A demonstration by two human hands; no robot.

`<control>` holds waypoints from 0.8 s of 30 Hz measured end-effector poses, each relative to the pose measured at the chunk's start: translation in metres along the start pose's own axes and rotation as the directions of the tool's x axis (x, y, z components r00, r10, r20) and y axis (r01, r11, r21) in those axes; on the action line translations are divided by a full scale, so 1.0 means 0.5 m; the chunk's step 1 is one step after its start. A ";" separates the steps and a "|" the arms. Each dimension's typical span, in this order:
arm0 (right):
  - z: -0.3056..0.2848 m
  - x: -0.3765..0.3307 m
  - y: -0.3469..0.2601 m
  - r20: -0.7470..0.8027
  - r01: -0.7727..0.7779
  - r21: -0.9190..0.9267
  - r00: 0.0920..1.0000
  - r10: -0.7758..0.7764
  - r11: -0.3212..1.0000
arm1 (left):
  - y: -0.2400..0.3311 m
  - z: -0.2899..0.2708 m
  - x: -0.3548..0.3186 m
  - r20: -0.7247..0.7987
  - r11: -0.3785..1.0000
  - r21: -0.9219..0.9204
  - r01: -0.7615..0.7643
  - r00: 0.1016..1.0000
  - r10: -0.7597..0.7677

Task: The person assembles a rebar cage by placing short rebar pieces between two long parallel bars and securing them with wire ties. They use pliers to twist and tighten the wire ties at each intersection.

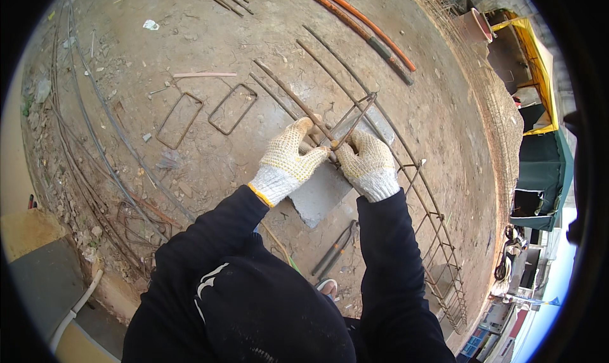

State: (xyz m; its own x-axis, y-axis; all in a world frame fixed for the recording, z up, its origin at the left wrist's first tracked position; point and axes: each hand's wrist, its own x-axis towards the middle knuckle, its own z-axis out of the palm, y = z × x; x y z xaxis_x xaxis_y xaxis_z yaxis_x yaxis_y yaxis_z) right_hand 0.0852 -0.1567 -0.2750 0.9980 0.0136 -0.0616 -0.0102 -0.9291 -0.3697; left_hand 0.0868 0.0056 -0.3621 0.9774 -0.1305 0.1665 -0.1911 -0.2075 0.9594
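Head view: both hands, left and right, grip the rebar stirrup between them.

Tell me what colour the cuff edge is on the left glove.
Orange-yellow trim on the left glove, which is otherwise whitish knit; the head view shows it best, at the wrist.

Loose bits on the concrete floor
Two rectangular wire loops at ten o'clock; orange pipes at one; pliers at six.

Cream knit gloves, rusty-brown stirrup, orange pipe
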 end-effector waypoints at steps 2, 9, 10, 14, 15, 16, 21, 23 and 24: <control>-0.005 0.002 0.000 0.013 -0.005 0.030 1.000 0.004 1.000 | 0.003 -0.001 0.006 0.046 1.000 -0.015 0.016 0.999 -0.015; -0.025 -0.005 0.008 0.031 0.006 0.048 0.999 -0.007 0.999 | 0.027 0.002 0.012 0.281 0.912 -0.352 0.211 0.953 -0.112; -0.025 -0.006 0.008 0.028 0.015 0.047 0.999 -0.017 0.999 | 0.027 0.006 0.013 0.278 0.912 -0.339 0.231 0.951 -0.138; -0.024 -0.009 0.008 -0.001 0.036 0.016 0.999 -0.036 0.999 | 0.008 0.026 0.017 0.233 0.917 -0.289 0.274 0.950 -0.210; -0.024 -0.010 0.007 -0.006 0.039 0.032 0.999 -0.039 0.999 | 0.001 0.030 0.019 0.191 0.951 -0.239 0.196 0.970 -0.152; -0.025 -0.011 0.006 0.002 0.028 0.042 1.000 -0.028 0.999 | -0.007 0.031 0.023 0.151 0.976 -0.184 0.118 0.984 -0.091; -0.031 -0.013 0.002 0.037 -0.011 0.082 0.999 0.008 0.997 | -0.020 0.030 0.028 0.202 0.903 -0.411 0.125 0.978 -0.043; -0.032 -0.012 0.000 0.062 -0.045 0.108 0.997 0.038 0.993 | -0.014 0.024 0.026 0.247 0.848 -0.486 0.211 0.964 -0.098; -0.032 -0.012 0.000 0.062 -0.037 0.118 0.998 0.030 0.992 | -0.010 0.021 0.025 0.265 0.828 -0.511 0.232 0.959 -0.105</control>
State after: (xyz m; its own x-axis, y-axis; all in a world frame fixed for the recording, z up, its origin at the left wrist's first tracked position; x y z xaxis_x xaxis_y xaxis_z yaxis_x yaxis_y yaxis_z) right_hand 0.0802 -0.1628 -0.2599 0.9915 0.0088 -0.1296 -0.0542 -0.8789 -0.4740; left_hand 0.0991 -0.0051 -0.3670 0.9329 -0.3602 -0.0012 0.1144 0.2931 0.9492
